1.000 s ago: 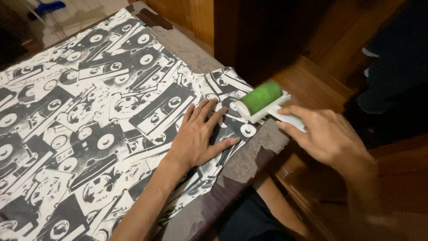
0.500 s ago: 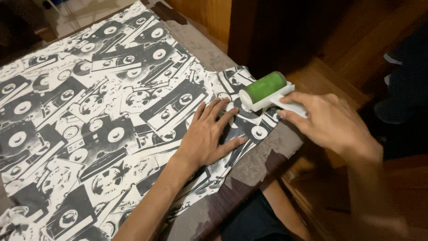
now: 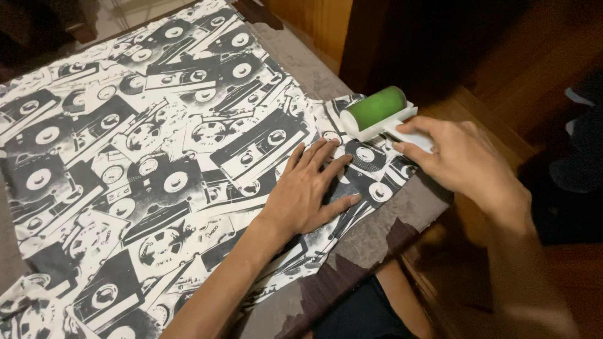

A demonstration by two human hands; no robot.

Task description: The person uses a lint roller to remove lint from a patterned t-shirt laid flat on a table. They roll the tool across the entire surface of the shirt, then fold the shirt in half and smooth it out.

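Observation:
A black-and-white cloth printed with cassette tapes (image 3: 144, 150) is spread over a grey padded board (image 3: 352, 276). My left hand (image 3: 311, 188) lies flat on the cloth near its right corner, fingers spread, pressing it down. My right hand (image 3: 461, 160) grips the white handle of a lint roller (image 3: 377, 110) with a green drum. The drum rests at the cloth's far right corner, just beyond my left fingertips.
The board's worn grey edge (image 3: 295, 63) runs along the right of the cloth. Beyond it are brown wooden floor and furniture (image 3: 502, 69). My dark-clothed leg (image 3: 361, 311) shows below the board's near edge.
The view has shifted slightly. The roller and my right hand sit a little further toward the cloth's corner; my left hand stays flat on the cloth.

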